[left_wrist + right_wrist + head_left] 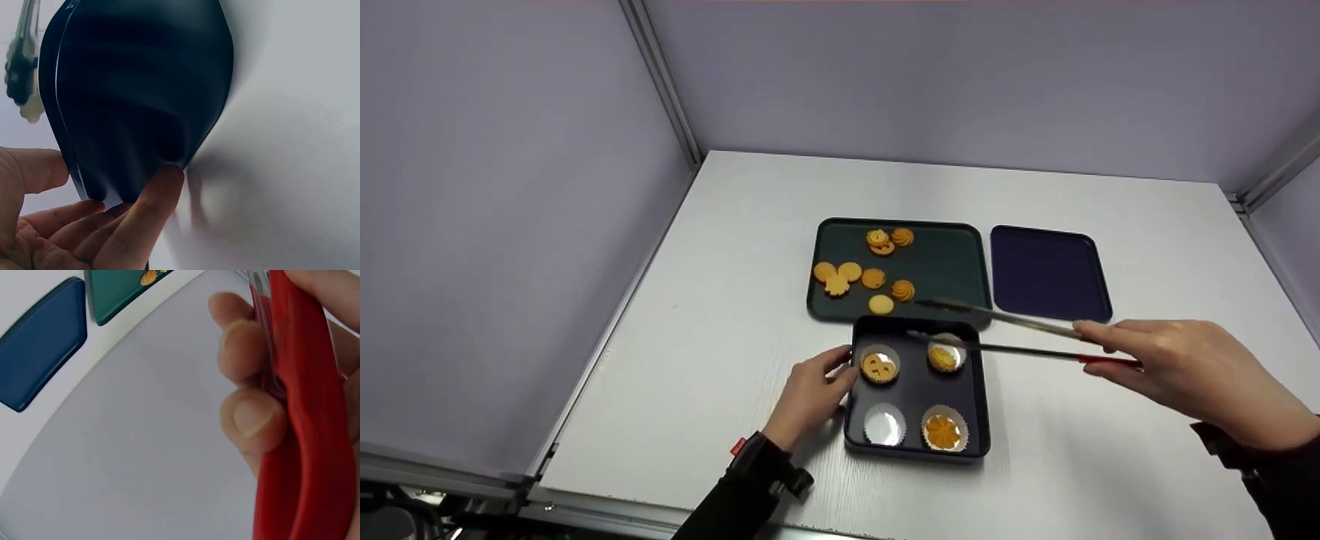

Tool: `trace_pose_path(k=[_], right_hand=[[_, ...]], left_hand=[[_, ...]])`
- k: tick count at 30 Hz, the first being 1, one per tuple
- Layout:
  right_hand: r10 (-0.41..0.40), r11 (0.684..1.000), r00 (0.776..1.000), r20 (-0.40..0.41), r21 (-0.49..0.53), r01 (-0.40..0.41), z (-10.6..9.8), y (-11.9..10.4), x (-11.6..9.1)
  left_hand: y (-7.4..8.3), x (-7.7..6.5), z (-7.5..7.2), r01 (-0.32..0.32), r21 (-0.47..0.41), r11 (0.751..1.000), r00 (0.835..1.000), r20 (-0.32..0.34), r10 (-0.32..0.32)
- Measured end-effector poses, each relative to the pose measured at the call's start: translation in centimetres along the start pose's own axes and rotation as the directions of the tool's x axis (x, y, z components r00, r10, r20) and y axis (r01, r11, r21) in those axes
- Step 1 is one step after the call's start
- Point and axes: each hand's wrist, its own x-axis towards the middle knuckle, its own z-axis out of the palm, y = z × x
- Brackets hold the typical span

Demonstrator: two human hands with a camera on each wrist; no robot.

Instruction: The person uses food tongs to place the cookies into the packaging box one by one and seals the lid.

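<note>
My left hand (810, 394) holds the left side of a black baking pan (913, 390), thumb at the rim and fingers against the outer wall. In the pan stand white paper cups. One has a pretzel-shaped cookie (879, 367), one a yellow cookie (942, 358), one a round orange cookie (943, 433); the front left paper cup (884, 425) shows its bare bottom. My right hand (1181, 360) grips metal tongs (1027, 322) by their red handles (315, 410). The tongs' tips are apart over the pan's back edge, with nothing visible between them.
Behind the pan lies a dark green tray (945, 262) with several cookies, among them a swirl cookie (903, 290) and a pale round cookie (880, 304). A smaller dark blue tray (1048, 274) lies to its right. Grey panels wall the white table (697, 337).
</note>
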Motion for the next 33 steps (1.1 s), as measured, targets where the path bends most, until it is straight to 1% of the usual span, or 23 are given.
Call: trace_pose_path(k=[4, 8, 11, 14, 17, 21, 24, 27, 29, 33], right_hand=[[0.059, 0.998, 0.998, -0.002, -0.019, -0.059, 0.8, 0.8, 0.0], [0.124, 0.992, 0.992, 0.018, -0.003, -0.124, 1.8, 1.4, 0.0], [0.184, 0.983, 0.982, 0.052, 0.011, -0.184, 2.5, 1.8, 0.1], [0.238, 0.97, 0.966, 0.096, 0.02, -0.241, 3.4, 2.0, 0.4], [0.265, 0.962, 0.955, 0.136, 0.026, -0.271, 4.5, 2.2, 0.7], [0.288, 0.951, 0.928, 0.238, 0.043, -0.306, 5.9, 2.4, 1.3], [0.308, 0.937, 0.891, 0.335, 0.053, -0.344, 6.7, 2.5, 1.8], [0.316, 0.927, 0.859, 0.402, 0.062, -0.37, 7.5, 2.7, 2.3], [0.318, 0.922, 0.845, 0.43, 0.065, -0.381, 7.9, 2.8, 2.6], [0.314, 0.922, 0.835, 0.453, 0.067, -0.383, 8.6, 3.0, 3.0]], left_hand=[[0.0, 0.0, 0.0, -0.002, 0.007, 1.0, 1.0, -0.005, 0.002], [0.0, -0.1, 0.0, 0.003, 0.012, 1.0, 1.0, -0.002, -0.003], [0.0, -0.1, 0.0, 0.002, 0.015, 1.0, 1.0, 0.001, -0.002], [0.0, -0.1, 0.0, -0.001, 0.018, 1.0, 1.0, -0.001, 0.001], [0.0, -0.1, 0.0, -0.003, 0.016, 1.0, 1.0, -0.005, 0.003], [0.0, -0.1, 0.0, 0.003, 0.009, 1.0, 1.0, -0.008, -0.003], [0.1, -0.1, 0.1, 0.002, 0.011, 1.0, 1.0, -0.011, -0.002], [0.1, -0.1, 0.1, -0.004, 0.015, 1.0, 1.0, -0.014, 0.005], [0.1, -0.2, 0.1, -0.009, 0.017, 1.0, 1.0, -0.014, 0.009], [0.0, -0.2, 0.1, -0.011, 0.013, 1.0, 1.0, -0.014, 0.011]])
